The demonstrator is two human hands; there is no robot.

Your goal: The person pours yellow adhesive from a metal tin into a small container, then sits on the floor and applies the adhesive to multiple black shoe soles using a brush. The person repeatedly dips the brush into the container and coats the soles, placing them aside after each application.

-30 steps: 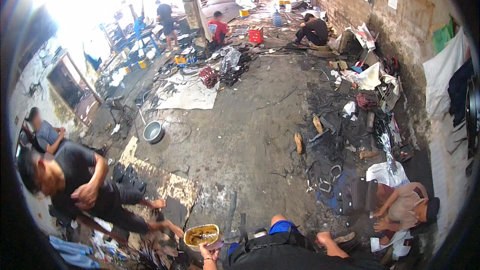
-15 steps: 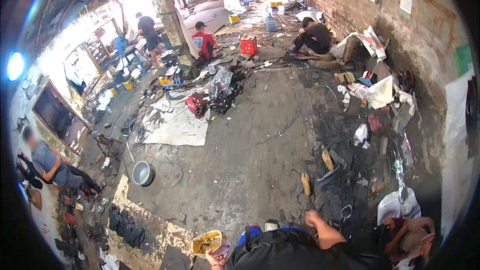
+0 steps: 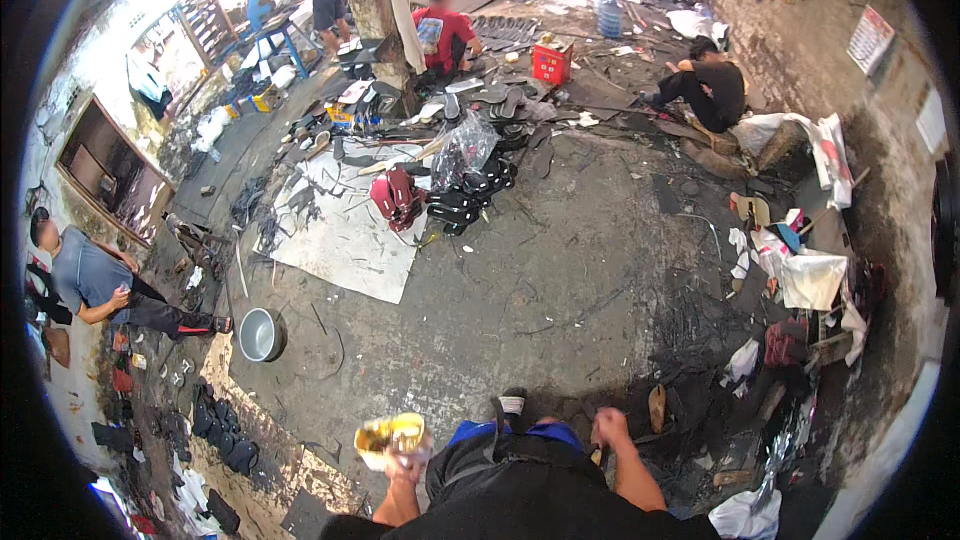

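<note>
My left hand (image 3: 405, 465) grips a yellowish plastic tub (image 3: 378, 452) by its near side, beside my left leg. Its open top shows yellow-brown contents too blurred to tell. To the right of my legs, low over the floor, my right hand (image 3: 612, 428) has its fingers curled. A small brown piece shows just below those fingers; whether it is held or lies on the floor is unclear. Next to that hand, a tan shoe last (image 3: 656, 408) is on the dark floor. My dark shoe with a pale stripe (image 3: 512, 400) shows between the hands.
A grey basin (image 3: 261, 335) stands at left, near a standing person (image 3: 90, 270). Ahead, a pale sheet (image 3: 340, 250) bears maroon (image 3: 397, 198) and black sandal pieces (image 3: 470, 198). People work farther back around a red crate (image 3: 551, 62). Scraps and cloth (image 3: 812, 278) line the right wall.
My view has moved forward and turned, so the basin and shoe last sit elsewhere in it. The tub stays in my left hand. Only one shoe last now shows clearly, where two did.
</note>
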